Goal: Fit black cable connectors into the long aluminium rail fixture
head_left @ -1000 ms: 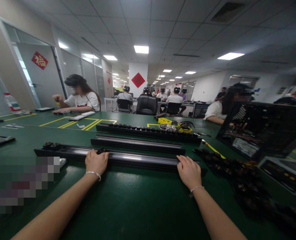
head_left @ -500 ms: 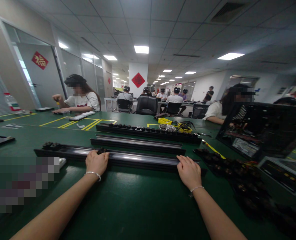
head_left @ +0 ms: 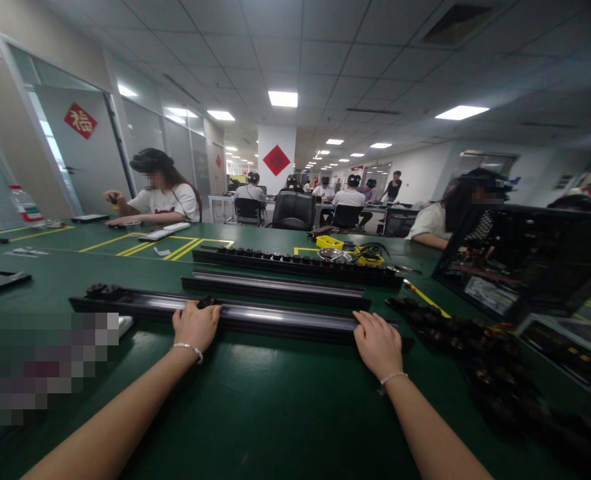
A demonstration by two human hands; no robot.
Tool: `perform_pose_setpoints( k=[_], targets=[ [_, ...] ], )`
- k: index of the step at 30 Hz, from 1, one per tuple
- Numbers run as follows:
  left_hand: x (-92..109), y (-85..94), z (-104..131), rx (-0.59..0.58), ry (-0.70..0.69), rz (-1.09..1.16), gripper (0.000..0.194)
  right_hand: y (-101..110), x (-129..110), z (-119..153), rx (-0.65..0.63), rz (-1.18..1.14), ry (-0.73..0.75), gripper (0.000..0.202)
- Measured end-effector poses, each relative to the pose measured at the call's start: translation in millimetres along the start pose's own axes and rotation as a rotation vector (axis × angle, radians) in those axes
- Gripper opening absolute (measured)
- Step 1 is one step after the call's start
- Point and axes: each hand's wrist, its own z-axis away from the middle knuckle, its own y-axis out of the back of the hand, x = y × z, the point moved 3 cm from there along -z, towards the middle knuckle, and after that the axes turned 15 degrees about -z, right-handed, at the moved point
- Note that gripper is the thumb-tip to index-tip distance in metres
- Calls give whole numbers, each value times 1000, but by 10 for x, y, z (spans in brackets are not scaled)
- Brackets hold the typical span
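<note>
A long black rail [head_left: 285, 317] with a shiny metal channel lies crosswise in front of me on the green table [head_left: 295, 413]. My left hand [head_left: 196, 327] is closed round a small black part [head_left: 207, 302] seated in the channel left of the middle. Toward the right end, my right hand [head_left: 379, 340] grips the same rail, thumb on the near side. More small black parts [head_left: 104, 291] sit at the rail's left end. Behind it lies a second rail [head_left: 275, 285], its channel bare. Farther back, another rail [head_left: 295, 262] carries a row of small black parts.
On the right is a pile of black parts [head_left: 475, 360], with an open computer case [head_left: 530, 267] and a metal box [head_left: 570, 350] beyond. Yellow trays [head_left: 329, 242] and cables [head_left: 372, 250] lie at the back. Co-workers [head_left: 162, 193] sit left and right across the table.
My left hand and the small black part have shifted very slightly right along the rail. My right hand holds its place. A person standing in the background has moved left.
</note>
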Motion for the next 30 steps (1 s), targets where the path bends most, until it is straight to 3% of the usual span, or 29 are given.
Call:
perform_pose_setpoints(
  k=[19, 30],
  targets=[
    [20, 19, 32, -28, -23, 61, 41, 19, -13, -6, -60, -2, -37, 48],
    [33, 18, 27, -39, -30, 71, 43, 8, -3, 2, -17, -3, -12, 46]
  ],
)
